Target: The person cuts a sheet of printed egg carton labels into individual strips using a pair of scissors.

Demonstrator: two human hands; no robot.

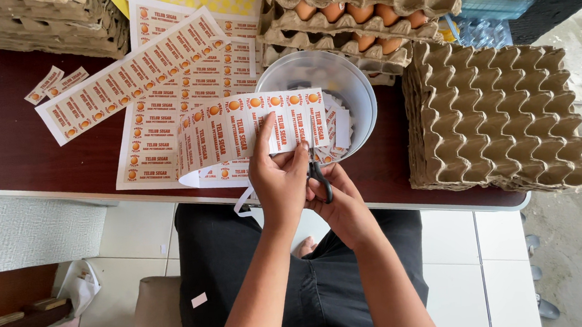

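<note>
Scissors (318, 174) sit in the right hand (340, 201), fingers curled through the handles, blades at the label sheet (249, 128). The left hand (280, 178) pinches that sheet above the white bowl (347, 85).

A white paper sheet of orange-and-red printed labels (250, 135), curling under at its left end, is held above the dark red table's near edge while black-handled scissors (318, 172) stand upright, blades biting into the sheet's right end.
</note>
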